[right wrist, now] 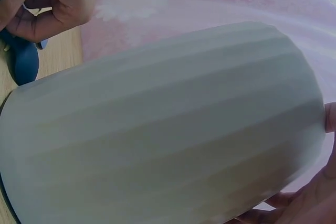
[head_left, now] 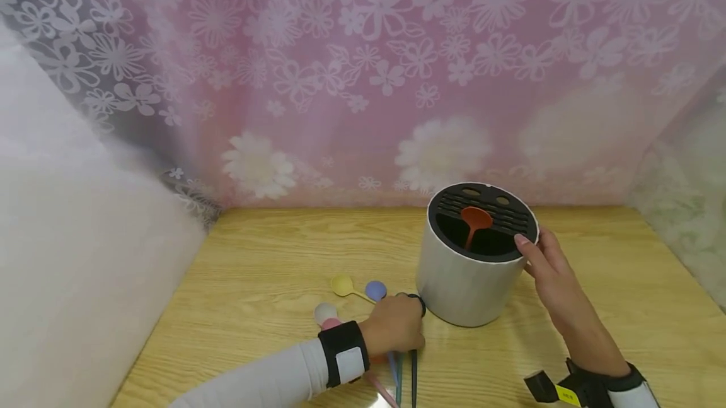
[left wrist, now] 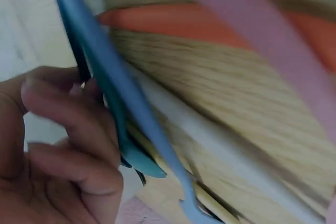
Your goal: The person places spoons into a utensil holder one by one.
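My right hand [head_left: 550, 275] grips the rim of a white ribbed utensil holder [head_left: 462, 291], thumb on its black slotted top and fingers on the outer wall. A red spoon [head_left: 476, 219] stands head up in the holder's open front compartment. Left of the holder, my left hand [head_left: 397, 326] reaches low among several spoons and pinches the dark blue spoon [right wrist: 23, 61] by its handle. Beside those fingers lie a teal spoon [left wrist: 139, 161] and a blue spoon [left wrist: 142, 108]. The palm hides part of the handles in the head view.
A yellow spoon [head_left: 342, 285], a white spoon [head_left: 326, 313] and a pink spoon [head_left: 331, 324] lie on the wooden table [head_left: 272, 250]. An orange handle [left wrist: 173, 22] shows in the left wrist view. A pink flowered curtain [head_left: 363, 80] hangs behind the table.
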`<state>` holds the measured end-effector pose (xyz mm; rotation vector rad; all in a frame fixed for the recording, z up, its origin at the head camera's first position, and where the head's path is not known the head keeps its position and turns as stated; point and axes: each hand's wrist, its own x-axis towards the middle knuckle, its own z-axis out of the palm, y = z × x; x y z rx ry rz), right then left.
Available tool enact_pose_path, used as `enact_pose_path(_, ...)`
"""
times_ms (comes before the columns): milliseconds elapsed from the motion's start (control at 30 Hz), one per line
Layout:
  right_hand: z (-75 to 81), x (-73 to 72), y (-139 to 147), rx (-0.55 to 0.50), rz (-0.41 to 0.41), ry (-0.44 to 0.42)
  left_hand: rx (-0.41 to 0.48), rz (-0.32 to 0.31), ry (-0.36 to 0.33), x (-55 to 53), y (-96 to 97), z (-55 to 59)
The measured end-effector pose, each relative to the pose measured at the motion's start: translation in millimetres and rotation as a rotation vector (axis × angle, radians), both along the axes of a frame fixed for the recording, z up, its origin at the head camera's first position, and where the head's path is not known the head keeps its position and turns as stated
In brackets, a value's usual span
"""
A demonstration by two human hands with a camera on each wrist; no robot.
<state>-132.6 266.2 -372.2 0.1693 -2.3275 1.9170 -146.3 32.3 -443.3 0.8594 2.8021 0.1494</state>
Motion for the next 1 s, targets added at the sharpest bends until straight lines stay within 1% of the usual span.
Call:
enact_pose_path(67,-0.8,0.5,0,0.000,-0.009,0.004,-0.018,0.009,-0.037,-0.3,2.3,2.4)
enact_pose_path(167,-0.8,0.7,1,0.001,-0.023,0.014,-0.030,0.017,-0.056,-0.3,5.7,5.5)
enact_pose_path(200,-0.8,0.9,1,0.004,-0.027,0.015,-0.033,0.023,-0.071,0.1,6.5,6.2)
enact_pose_path(233,-0.8,0.9,1,0.009,-0.032,0.014,-0.019,0.035,-0.100,1.0,7.1,6.4)
enact_pose_path(300,-0.9,1.0,2,0.020,-0.035,0.012,0.031,0.062,-0.181,3.1,7.1,6.4)
enact_pose_path(400,-2.1,1.9,1,0.019,-0.040,0.016,0.141,0.104,-0.346,6.8,4.1,5.5)
enact_pose_path(467,-3.3,2.5,0,0.014,-0.042,0.025,0.208,0.098,-0.427,8.0,0.3,7.1)
enact_pose_path(500,-3.8,2.7,-1,0.009,-0.043,0.029,0.225,0.086,-0.458,8.4,-2.0,10.0)
enact_pose_path(567,-4.7,2.7,-2,-0.001,-0.043,0.035,0.259,0.046,-0.515,9.1,-7.7,21.6)
enact_pose_path(600,-5.0,2.7,-3,-0.004,-0.042,0.035,0.270,0.019,-0.535,9.4,-11.0,30.9)
enact_pose_path(633,-5.5,2.5,-3,-0.010,-0.039,0.035,0.279,-0.013,-0.554,9.8,-14.6,42.7)
enact_pose_path(667,-5.6,2.2,-4,-0.014,-0.036,0.035,0.292,-0.045,-0.568,9.8,-18.3,57.2)
enact_pose_path(733,-5.6,1.6,-5,-0.014,-0.039,0.034,0.341,-0.120,-0.575,7.9,-25.6,91.7)
enact_pose_path(800,-5.1,0.6,-6,-0.009,-0.039,0.039,0.395,-0.204,-0.528,3.1,-32.0,131.1)
enact_pose_path(833,-4.7,0.0,-6,-0.006,-0.038,0.045,0.431,-0.242,-0.490,-0.5,-34.5,150.4)
enact_pose_path(900,-4.0,-1.2,-7,-0.009,-0.041,0.053,0.513,-0.287,-0.404,-9.4,-38.1,185.5)
enact_pose_path(933,-4.1,-1.6,-7,-0.012,-0.039,0.056,0.550,-0.293,-0.356,-14.4,-39.2,200.2)
enact_pose_path(967,-4.5,-2.0,-7,-0.017,-0.035,0.057,0.586,-0.290,-0.307,-19.6,-39.9,212.3)
enact_pose_path(1000,-5.0,-2.1,-8,-0.016,-0.033,0.055,0.621,-0.279,-0.262,-25.1,-40.3,221.9)
